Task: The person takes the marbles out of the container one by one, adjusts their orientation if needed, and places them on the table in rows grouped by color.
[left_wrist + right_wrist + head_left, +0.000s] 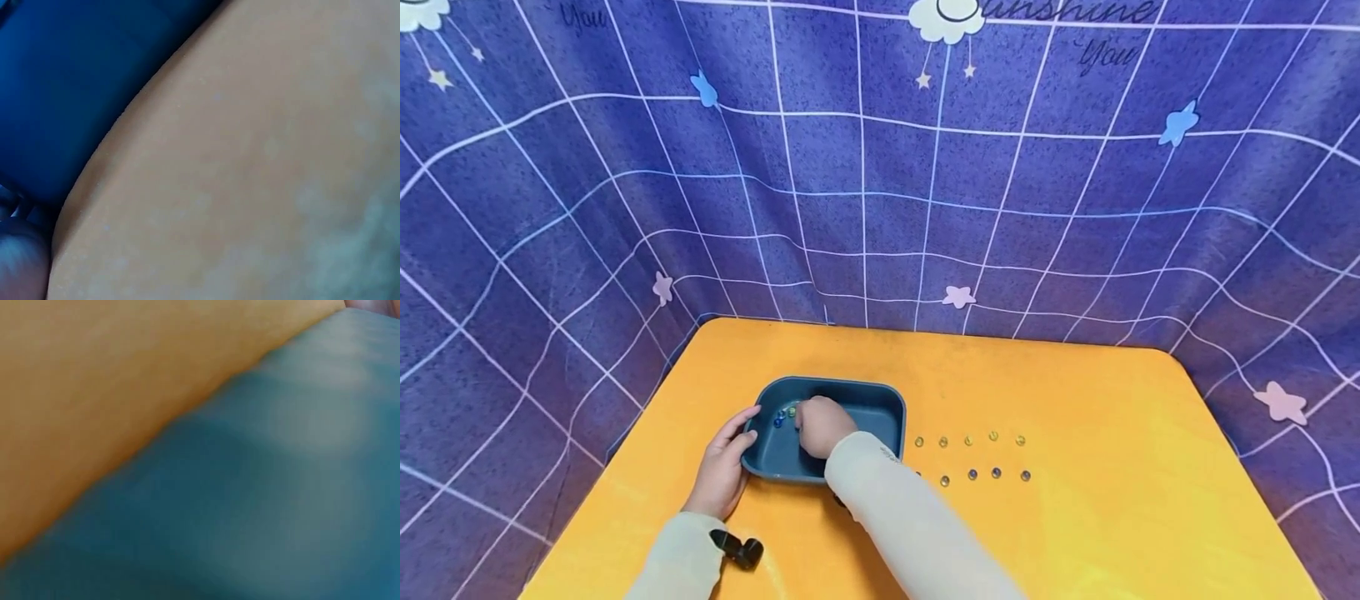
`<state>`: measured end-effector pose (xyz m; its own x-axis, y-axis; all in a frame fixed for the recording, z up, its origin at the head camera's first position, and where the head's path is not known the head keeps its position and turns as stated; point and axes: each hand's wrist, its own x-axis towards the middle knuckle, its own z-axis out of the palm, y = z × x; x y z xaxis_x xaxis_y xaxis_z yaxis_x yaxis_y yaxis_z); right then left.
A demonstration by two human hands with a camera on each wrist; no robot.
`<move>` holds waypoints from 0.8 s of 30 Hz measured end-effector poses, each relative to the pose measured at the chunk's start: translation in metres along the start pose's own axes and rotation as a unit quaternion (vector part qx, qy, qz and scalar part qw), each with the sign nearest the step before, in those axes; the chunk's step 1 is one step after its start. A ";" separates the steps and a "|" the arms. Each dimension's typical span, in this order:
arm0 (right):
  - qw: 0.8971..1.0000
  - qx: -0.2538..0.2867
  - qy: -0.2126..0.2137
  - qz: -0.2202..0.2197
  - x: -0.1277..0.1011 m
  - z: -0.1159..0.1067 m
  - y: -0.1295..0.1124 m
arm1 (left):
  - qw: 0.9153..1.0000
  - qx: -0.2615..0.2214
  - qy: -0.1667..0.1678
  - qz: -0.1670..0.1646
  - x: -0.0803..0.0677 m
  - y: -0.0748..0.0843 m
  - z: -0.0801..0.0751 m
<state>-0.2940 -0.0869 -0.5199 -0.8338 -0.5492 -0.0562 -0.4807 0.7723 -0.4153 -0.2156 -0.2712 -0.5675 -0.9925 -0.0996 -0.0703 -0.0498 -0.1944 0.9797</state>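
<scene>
A dark blue rectangular tub (865, 408) with rounded corners stands on the table. At its left end my left hand (718, 471) grips the rim, the thumb over the edge. My right hand (823, 427) reaches down inside the tub, its fingers bent toward the floor. Its fingertips are hidden, so whether they pinch anything does not show. Just left of them lie several glass marbles, including a blue marble (778, 422) and a yellow-green marble (792, 412). In the wrist views mostly skin and blue tub wall (75, 81) appear, blurred.
Right of the tub, marbles lie in two rows on the yellow table (1112, 467): yellowish marbles (967, 441) behind, darker bluish marbles (996, 472) in front. The right sleeve (910, 517) partly covers the front row's left end. A blue patterned curtain (880, 225) surrounds the table's back and sides.
</scene>
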 end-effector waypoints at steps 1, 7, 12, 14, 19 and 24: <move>1.000 0.005 -0.002 -0.002 -0.003 -0.003 0.001 | 1.000 0.001 -0.001 -0.001 0.000 0.000 0.000; 0.999 0.045 -0.005 -0.009 -0.024 -0.020 0.003 | 1.000 0.007 0.008 -0.007 -0.001 0.003 -0.001; 0.997 0.075 -0.007 -0.004 -0.038 -0.028 0.007 | 1.000 0.012 0.012 -0.005 -0.002 0.003 0.000; 0.997 0.079 -0.004 -0.004 -0.041 -0.029 0.011 | 1.000 0.012 0.012 0.001 0.000 0.003 0.001; 0.995 0.096 0.009 -0.009 -0.054 -0.038 0.018 | 1.000 0.004 0.012 0.015 0.002 0.001 0.001; 0.993 0.119 0.009 -0.009 -0.069 -0.049 0.025 | 1.000 0.004 0.010 0.017 0.002 -0.001 0.002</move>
<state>-0.2620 -0.0135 -0.4818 -0.8312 -0.5552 -0.0304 -0.4202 0.6630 -0.6195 -0.2177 -0.2693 -0.5683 -0.9913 -0.1254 -0.0399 -0.0164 -0.1833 0.9829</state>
